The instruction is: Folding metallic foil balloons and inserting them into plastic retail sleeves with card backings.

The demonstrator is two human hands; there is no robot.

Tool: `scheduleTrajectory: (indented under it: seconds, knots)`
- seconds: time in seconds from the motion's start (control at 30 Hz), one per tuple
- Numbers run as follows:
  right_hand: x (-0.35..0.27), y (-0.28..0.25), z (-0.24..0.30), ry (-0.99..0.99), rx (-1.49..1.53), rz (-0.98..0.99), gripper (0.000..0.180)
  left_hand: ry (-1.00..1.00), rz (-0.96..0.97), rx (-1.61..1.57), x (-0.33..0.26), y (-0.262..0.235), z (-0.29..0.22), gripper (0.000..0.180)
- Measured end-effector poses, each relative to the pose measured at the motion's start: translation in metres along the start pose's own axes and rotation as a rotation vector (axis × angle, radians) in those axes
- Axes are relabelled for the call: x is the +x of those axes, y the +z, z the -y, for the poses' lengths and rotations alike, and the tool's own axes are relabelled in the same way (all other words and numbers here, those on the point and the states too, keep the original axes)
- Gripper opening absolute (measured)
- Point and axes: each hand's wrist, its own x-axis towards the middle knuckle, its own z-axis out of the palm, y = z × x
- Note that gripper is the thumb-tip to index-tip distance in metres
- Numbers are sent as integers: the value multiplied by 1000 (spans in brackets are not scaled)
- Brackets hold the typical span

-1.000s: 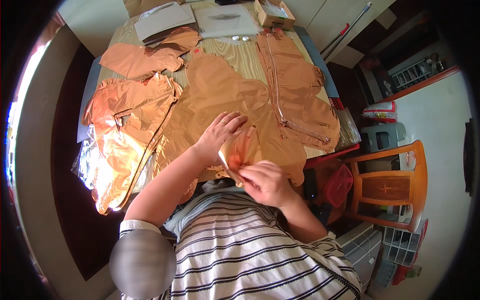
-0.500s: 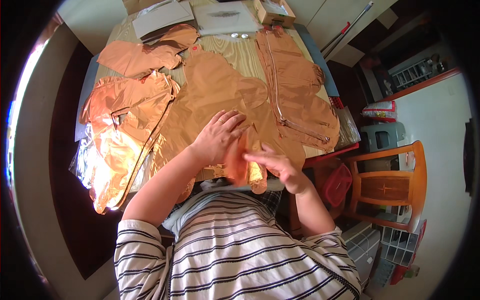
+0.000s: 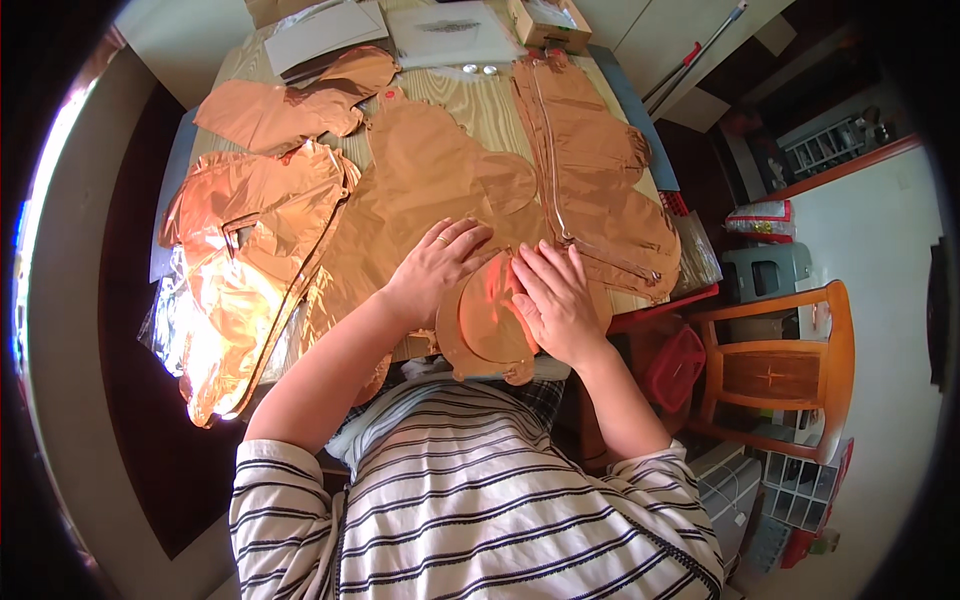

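Note:
A flat, copper-coloured foil balloon (image 3: 420, 150) with rounded lobes lies uninflated across the middle of the table. My left hand (image 3: 440, 265) rests on it, fingers stretched out and lying flat. Just right of that, my right hand (image 3: 553, 303) lies palm down with its fingers extended along the edge of a rounded foil section (image 3: 485, 320). This section shows a curved outline and reaches over the table's near edge. Neither hand grips anything that I can see; what is under the palms is hidden.
Folded copper foil pieces lie left (image 3: 255, 220) and right (image 3: 595, 190), another (image 3: 280, 110) far left. A box (image 3: 550, 25), a pale sheet (image 3: 455, 35) and two small white discs (image 3: 480, 70) sit at the back. A wooden chair (image 3: 775, 375) stands right.
My right hand has come down flat onto the foil and slightly forward. The foil section that was folded up and blurred now lies spread open. My left hand has stayed in place.

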Motion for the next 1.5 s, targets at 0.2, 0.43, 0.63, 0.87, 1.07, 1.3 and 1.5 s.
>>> scheduleTrajectory:
  seconds: [0.2,0.43,0.63,0.87,1.07,1.3,1.5]
  knots:
    - [-2,0,0,61,124,-31,45,-53,66,-7,1,-10,-6,84]
    - [0,-1,8,76,-16,88,50,-46,23,61,0,-1,-5,96]
    - [1,-2,13,50,-64,101,53,-9,-22,82,-2,7,0,114]
    - [-1,-1,11,7,-112,129,58,-35,46,19,1,-11,-6,82]
    - [4,-8,13,-13,-148,172,63,-15,-109,-218,5,-14,6,61]
    - [8,-9,19,-5,-187,138,65,128,-254,-340,23,-30,-8,37]
    - [6,-12,18,-6,-157,155,65,99,-220,-285,15,-3,-7,40]
